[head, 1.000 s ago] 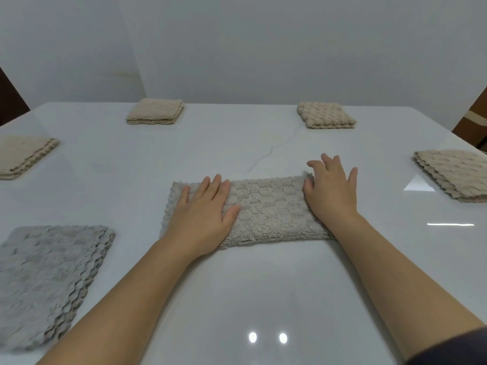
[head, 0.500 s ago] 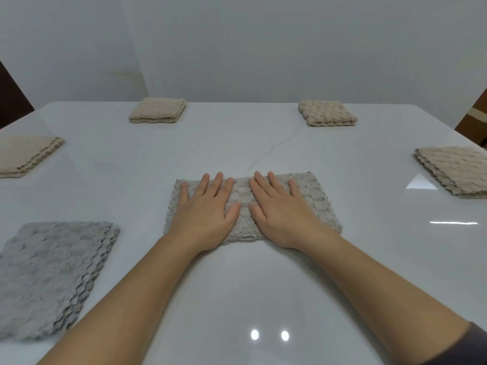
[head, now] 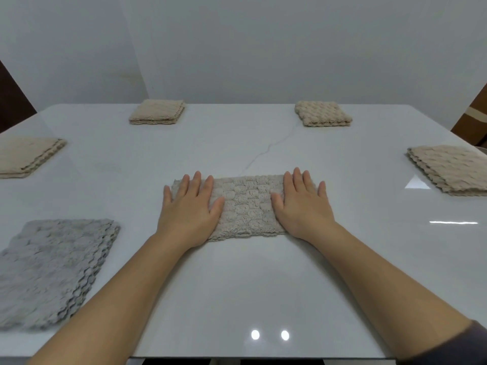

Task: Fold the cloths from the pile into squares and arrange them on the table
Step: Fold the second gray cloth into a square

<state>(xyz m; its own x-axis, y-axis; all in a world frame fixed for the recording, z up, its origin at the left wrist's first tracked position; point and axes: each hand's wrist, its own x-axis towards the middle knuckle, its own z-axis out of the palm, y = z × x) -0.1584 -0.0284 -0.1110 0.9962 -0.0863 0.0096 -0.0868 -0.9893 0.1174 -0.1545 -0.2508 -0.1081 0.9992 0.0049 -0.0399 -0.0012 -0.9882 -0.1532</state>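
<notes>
Two hands lie flat with straight fingers, my left hand (head: 188,206) and right hand (head: 301,206) pressing either end of the half-folded beige cloth (head: 246,206) at the centre of the frame and gripping nothing. The surface (head: 237,285) looks glossy, so when I lift one end over to make the square, I judge the strip could slide, or its thick layers could spring apart and skew the edges. The near edge seems slightly uneven, though I cannot be sure from this angle.
</notes>
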